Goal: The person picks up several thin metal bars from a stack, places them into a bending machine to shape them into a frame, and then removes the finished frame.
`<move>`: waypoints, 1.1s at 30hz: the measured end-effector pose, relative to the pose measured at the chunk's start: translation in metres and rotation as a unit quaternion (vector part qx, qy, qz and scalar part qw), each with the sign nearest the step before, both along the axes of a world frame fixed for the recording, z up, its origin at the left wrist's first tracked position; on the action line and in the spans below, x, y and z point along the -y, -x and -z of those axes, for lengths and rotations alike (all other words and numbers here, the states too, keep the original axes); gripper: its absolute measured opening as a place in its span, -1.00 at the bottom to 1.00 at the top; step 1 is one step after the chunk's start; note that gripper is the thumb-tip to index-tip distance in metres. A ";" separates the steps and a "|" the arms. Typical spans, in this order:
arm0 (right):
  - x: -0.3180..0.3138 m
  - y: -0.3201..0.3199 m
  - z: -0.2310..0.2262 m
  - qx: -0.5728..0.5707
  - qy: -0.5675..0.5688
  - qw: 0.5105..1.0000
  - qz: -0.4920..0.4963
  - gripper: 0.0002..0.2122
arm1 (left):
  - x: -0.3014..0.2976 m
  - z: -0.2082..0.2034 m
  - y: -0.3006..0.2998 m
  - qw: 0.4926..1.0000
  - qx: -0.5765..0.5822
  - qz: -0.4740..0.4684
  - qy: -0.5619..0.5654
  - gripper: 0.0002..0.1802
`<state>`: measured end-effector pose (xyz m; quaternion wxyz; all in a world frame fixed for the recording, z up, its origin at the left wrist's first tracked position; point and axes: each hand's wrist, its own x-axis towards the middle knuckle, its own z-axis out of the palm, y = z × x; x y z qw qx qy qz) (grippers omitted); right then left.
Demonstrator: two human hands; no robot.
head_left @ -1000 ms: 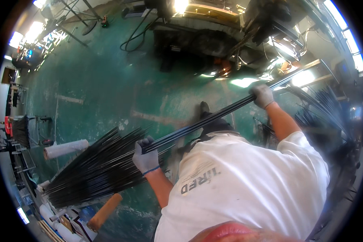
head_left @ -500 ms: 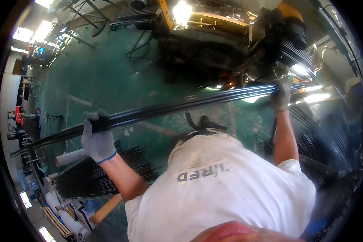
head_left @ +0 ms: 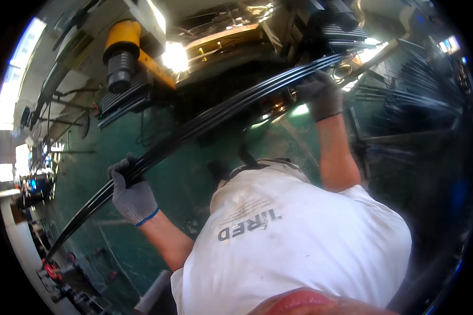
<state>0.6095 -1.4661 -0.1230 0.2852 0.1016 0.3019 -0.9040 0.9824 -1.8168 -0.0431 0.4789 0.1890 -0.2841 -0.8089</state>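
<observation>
A bundle of long, thin black rods [head_left: 210, 116] stretches across in front of me, slanting from low on the left to high on the right. Fingers of my left hand [head_left: 134, 197], in a grey knit glove with a blue cuff edge, wrap round the bundle near its left part. Toward the other end, my right hand [head_left: 322, 97], in a darker-looking grey glove, grips the same bundle. Its fingertips are partly hidden and in shade. The rods lie close together and look shiny on top.
Ahead stands a dark machine with a yellow beam [head_left: 223, 41] and a bright lamp [head_left: 174, 56]. A yellow-and-black motor unit [head_left: 122, 58] is at the upper left. More thin rods [head_left: 410, 100] lie on a rack at the right. Green floor [head_left: 194, 178] shows below the bundle.
My view has turned, and the machine sits nearer. The bundle slants more steeply, its right end higher. Both hands keep hold of it. The rod pile at lower left has left view.
</observation>
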 end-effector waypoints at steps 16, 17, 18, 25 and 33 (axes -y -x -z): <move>0.181 -0.092 -0.003 0.063 -0.060 0.986 0.142 -0.79 | 0.245 0.036 -0.116 0.991 0.078 -0.040 -0.096 -0.79; 0.185 -0.100 -0.002 0.068 -0.055 0.987 0.132 -0.78 | 0.259 0.047 -0.131 0.989 0.076 -0.047 -0.116 -0.80; 0.194 -0.112 -0.015 0.081 -0.083 0.985 0.128 -0.76 | 0.268 0.061 -0.147 0.987 0.064 -0.054 -0.135 -0.81; 0.229 -0.174 -0.016 0.156 -0.122 0.980 0.016 -0.66 | 0.344 0.102 -0.212 0.912 0.281 -0.233 -0.188 -0.80; 0.254 -0.212 -0.013 0.148 -0.136 0.979 -0.038 -0.66 | 0.384 0.128 -0.230 0.823 0.440 -0.263 -0.245 -0.58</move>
